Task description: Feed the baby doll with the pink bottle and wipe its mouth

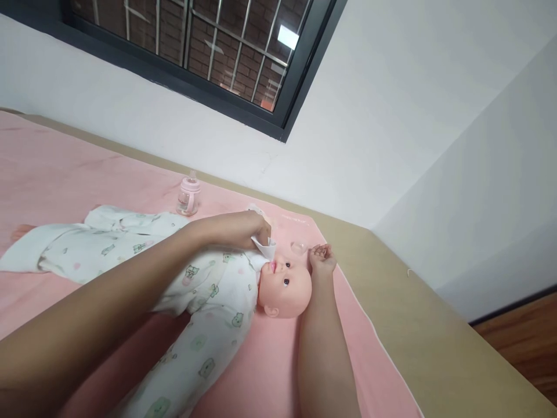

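A bald baby doll [287, 293] in white pyjamas with a small green print lies on its back, its head to the right. Over its chest reaches my left arm, and my left hand [255, 228] is closed on a white wipe [266, 248], a thin cloth or tissue, by the doll's mouth and chin. On the far side of the crown of the head rests my right hand [322, 258], palm partly up, fingers loosely curled and holding nothing; the forearm lies along the top of the head. A clear dome-shaped cap [299, 248] sits between the doll's face and my right hand.
A pink-topped baby bottle [188, 196] with a handle stands upright beyond the doll's body. Beneath everything is a pink mat [270, 371] on a light wooden surface [391, 302]. White walls and a dark-framed barred window [278, 125] rise behind.
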Demonstrator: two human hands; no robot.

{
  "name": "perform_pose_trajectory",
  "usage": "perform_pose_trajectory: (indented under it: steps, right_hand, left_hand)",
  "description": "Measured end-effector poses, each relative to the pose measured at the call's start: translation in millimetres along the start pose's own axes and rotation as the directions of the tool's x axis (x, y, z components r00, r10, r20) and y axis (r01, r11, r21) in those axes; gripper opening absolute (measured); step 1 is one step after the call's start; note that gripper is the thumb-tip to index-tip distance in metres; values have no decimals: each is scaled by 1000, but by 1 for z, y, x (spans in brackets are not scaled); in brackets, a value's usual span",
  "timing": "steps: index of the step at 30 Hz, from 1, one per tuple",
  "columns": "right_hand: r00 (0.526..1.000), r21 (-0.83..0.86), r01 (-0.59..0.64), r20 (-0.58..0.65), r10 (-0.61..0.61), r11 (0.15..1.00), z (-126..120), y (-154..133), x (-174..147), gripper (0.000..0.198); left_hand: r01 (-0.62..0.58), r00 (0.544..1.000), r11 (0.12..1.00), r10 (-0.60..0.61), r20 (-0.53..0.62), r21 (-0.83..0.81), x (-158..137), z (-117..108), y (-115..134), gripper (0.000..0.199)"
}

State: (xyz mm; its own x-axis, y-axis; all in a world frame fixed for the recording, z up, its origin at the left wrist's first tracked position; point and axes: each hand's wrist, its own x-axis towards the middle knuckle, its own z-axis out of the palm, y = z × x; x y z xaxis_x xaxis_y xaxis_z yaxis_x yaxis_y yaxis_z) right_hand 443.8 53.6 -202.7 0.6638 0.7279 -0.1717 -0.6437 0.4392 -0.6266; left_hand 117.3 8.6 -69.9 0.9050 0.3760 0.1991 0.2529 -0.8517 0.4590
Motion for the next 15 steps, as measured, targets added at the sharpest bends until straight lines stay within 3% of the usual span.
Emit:
perform_pose_trajectory:
  steps: [6,15]
  right_hand:
    - [999,-44,16,-43,-18,999,3,0,-3,37]
    - [999,-135,42,9,-41,990,9,-1,-8,37]
  left_hand:
    - [-24,999,999,23,24,21,0,0,-1,21]
    - [49,997,999,-50,59,7,-1,-1,4,39]
